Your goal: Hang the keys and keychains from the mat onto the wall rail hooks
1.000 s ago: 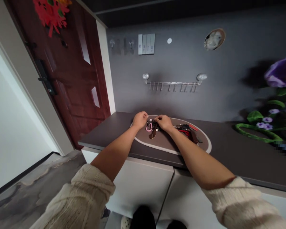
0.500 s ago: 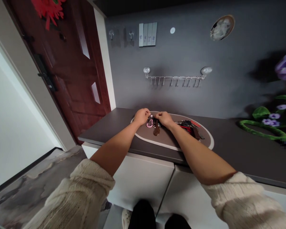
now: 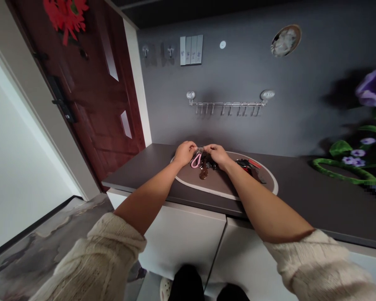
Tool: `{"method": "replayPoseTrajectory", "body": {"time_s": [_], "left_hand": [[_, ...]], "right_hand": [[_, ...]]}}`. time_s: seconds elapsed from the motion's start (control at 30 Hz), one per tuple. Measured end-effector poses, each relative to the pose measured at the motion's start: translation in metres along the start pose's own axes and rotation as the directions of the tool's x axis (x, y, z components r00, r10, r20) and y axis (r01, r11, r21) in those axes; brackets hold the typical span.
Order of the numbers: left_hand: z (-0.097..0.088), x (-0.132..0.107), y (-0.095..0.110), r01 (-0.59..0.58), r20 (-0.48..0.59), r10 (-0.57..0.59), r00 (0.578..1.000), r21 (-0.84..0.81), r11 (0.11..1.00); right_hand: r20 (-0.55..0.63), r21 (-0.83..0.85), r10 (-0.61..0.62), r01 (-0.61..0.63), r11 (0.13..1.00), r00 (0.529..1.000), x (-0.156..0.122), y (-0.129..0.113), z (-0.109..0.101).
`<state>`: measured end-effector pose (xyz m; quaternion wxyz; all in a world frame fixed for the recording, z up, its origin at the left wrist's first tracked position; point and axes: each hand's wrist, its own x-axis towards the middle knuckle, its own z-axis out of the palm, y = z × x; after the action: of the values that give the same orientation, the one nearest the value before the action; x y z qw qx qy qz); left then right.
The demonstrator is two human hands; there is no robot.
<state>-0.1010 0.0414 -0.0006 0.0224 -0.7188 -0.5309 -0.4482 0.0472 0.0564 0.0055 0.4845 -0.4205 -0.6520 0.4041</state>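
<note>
Both my hands meet over the left end of an oval brown tray point(image 3: 263, 190) with a pale rim on a dark cabinet top. My left hand point(image 3: 185, 152) and my right hand point(image 3: 217, 154) are closed in pinches on a bunch of keys point(image 3: 200, 161). The bunch has a pink loop and a brown fob, which hang a little above the tray. A second heap of keys point(image 3: 250, 167) with red and dark tags lies on the tray to the right of my right wrist.
A chrome hook rail point(image 3: 228, 104) is fixed to the grey wall above the tray. Two single hooks point(image 3: 158, 51) and a switch panel point(image 3: 191, 50) sit higher. A dark red door point(image 3: 90, 92) stands left. Artificial flowers point(image 3: 360, 154) lie far right.
The key bunch has been lifted slightly off the tray, its pink loop and brown fob now dangling between my hands. The view has shifted a little.
</note>
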Motion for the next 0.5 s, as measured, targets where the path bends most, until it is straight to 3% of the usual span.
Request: {"method": "replayPoseTrajectory", "body": {"time_s": [0.3, 0.5], "left_hand": [[-0.005, -0.001, 0.009, -0.030, -0.042, 0.028, 0.999, -0.040, 0.999], [-0.009, 0.001, 0.015, -0.043, -0.110, 0.027, 0.994, -0.155, 0.987]], "right_hand": [[0.034, 0.128, -0.103, 0.098, 0.987, 0.994, 0.005, -0.003, -0.004], [0.028, 0.168, -0.155, 0.148, 0.975, 0.988, 0.002, -0.012, 0.000]]}}
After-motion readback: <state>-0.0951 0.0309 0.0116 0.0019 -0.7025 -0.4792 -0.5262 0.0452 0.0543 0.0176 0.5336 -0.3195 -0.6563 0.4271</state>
